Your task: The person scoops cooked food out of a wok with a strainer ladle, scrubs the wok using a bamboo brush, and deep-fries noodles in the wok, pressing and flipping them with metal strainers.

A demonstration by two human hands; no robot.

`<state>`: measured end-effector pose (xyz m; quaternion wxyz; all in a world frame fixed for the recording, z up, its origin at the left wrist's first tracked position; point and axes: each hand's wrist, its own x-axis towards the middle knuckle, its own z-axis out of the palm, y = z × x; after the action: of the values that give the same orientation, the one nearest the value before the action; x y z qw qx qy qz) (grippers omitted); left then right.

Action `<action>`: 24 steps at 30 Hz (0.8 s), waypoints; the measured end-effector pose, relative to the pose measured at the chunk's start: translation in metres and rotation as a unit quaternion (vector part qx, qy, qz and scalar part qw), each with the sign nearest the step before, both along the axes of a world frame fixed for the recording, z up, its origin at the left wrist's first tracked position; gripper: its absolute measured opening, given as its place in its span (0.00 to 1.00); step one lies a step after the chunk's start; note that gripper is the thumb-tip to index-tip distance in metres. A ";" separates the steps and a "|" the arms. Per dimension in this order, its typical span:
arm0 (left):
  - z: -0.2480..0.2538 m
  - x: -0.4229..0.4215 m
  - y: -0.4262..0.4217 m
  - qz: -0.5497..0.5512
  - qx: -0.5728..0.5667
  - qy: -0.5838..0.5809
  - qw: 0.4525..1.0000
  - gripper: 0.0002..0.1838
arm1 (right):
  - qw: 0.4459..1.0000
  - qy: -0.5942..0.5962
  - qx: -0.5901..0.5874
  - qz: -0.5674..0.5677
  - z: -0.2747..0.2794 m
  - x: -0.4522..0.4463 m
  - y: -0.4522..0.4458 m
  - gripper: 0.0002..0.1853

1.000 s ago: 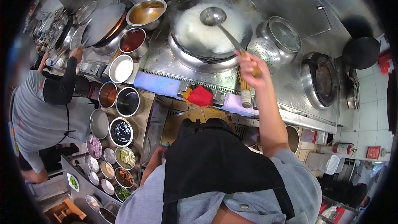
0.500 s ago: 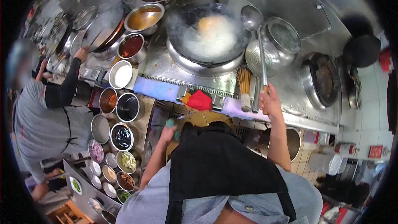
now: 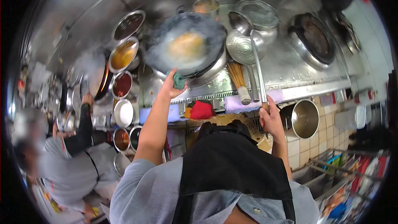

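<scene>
A folded green cloth [image 3: 179,81] sits in my left hand [image 3: 170,89], its fingers closed about it at the near rim of the steaming wok [image 3: 153,64]. Whether those fingers also grip the wok's handle is hidden. Something golden and blurred by steam, the food [image 3: 186,45], lies inside. My right hand [image 3: 271,118] grips the wooden end of a long ladle [image 3: 257,64], whose bowl rests toward the back, over a perforated skimmer [image 3: 241,47]. Left of the skimmer's handle lies a bamboo wok brush [image 3: 239,83].
Bowls of sauce [image 3: 123,55] line the left side of the stove. A lidded pot [image 3: 261,14] and another wok [image 3: 313,39] stand at the right. Red cloth [image 3: 202,110] lies on the front edge. A co-worker [image 3: 78,161] tends a flaming wok at the left.
My left hand has moved up and forward from beside my apron to the wok's near rim, carrying the green cloth. My right hand still holds the ladle. The view has shifted.
</scene>
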<state>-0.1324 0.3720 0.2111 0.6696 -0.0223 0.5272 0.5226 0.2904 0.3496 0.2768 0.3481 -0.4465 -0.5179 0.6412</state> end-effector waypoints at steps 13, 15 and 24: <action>-0.030 -0.002 0.020 0.058 -0.009 -0.078 0.995 0.07 | 0.998 0.029 -0.045 -0.037 0.025 -0.040 -0.045 0.29; -0.028 0.009 0.011 0.087 0.042 -0.043 0.994 0.07 | 0.998 0.036 -0.049 -0.031 0.028 -0.045 -0.049 0.29; 0.012 0.038 -0.045 0.102 0.056 0.021 0.993 0.07 | 0.997 0.059 -0.037 0.025 0.038 -0.053 -0.063 0.30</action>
<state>-0.0948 0.3272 0.2229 0.6018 -0.0274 0.5066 0.6168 0.2372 0.2866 0.3143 0.3448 -0.4076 -0.4835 0.6937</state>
